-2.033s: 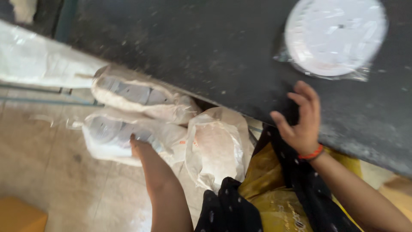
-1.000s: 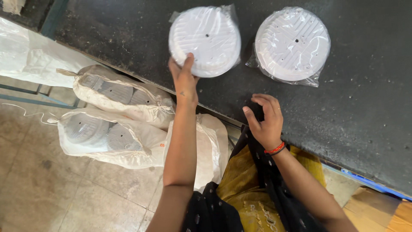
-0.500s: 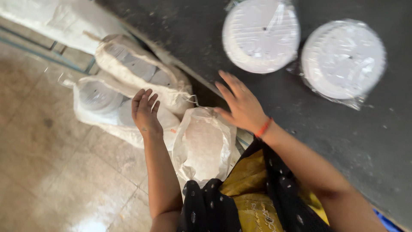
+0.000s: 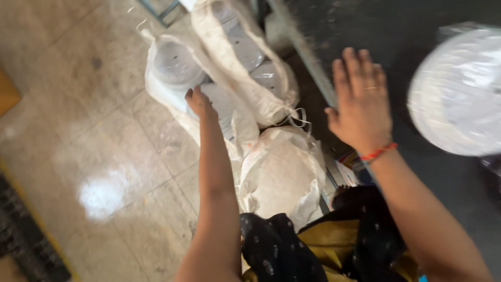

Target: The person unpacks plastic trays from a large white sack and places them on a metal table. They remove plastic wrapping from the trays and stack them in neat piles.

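My left hand [image 4: 198,102] reaches down to the white woven sacks [image 4: 229,83] on the floor; its fingers are curled at the mouth of a sack that shows a round white cover wrapped in plastic [image 4: 175,65]. Whether it grips anything is hidden. My right hand [image 4: 360,104] is spread flat, fingers apart, on the edge of the dark table [image 4: 417,177], with a red thread at the wrist. A round white plastic-wrapped cover [image 4: 459,99] lies on the table just right of that hand.
A third white sack [image 4: 284,175] stands against my legs below the table edge. A beige tiled floor [image 4: 94,156] stretches left, with a dark mat [image 4: 26,235] at the lower left. My yellow and black clothing [image 4: 313,250] fills the bottom.
The view has swung down and left. My left hand went from the cover on the table down to the sacks. My right hand stays on the table edge.
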The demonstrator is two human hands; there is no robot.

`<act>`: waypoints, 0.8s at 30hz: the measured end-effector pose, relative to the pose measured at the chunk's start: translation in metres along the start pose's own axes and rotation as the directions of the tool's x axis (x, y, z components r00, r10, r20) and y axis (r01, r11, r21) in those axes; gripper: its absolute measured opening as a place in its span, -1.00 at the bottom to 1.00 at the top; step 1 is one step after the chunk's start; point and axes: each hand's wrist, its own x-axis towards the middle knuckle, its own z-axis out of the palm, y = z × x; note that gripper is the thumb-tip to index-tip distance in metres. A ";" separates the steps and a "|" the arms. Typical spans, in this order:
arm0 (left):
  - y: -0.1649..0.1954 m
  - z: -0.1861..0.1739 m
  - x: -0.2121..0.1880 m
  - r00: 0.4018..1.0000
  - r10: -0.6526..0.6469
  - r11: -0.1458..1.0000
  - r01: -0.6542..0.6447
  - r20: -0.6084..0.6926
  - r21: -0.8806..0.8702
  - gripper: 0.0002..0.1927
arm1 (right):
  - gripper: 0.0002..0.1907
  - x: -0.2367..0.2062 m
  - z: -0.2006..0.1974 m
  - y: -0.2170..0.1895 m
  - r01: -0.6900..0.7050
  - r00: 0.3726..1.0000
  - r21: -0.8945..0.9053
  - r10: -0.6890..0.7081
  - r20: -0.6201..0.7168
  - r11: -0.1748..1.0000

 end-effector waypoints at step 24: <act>0.013 -0.027 0.114 0.936 -0.334 0.933 0.312 0.110 0.182 0.20 | -0.12 -0.004 -0.015 -0.007 -0.015 0.996 -0.041 0.019 0.088 0.999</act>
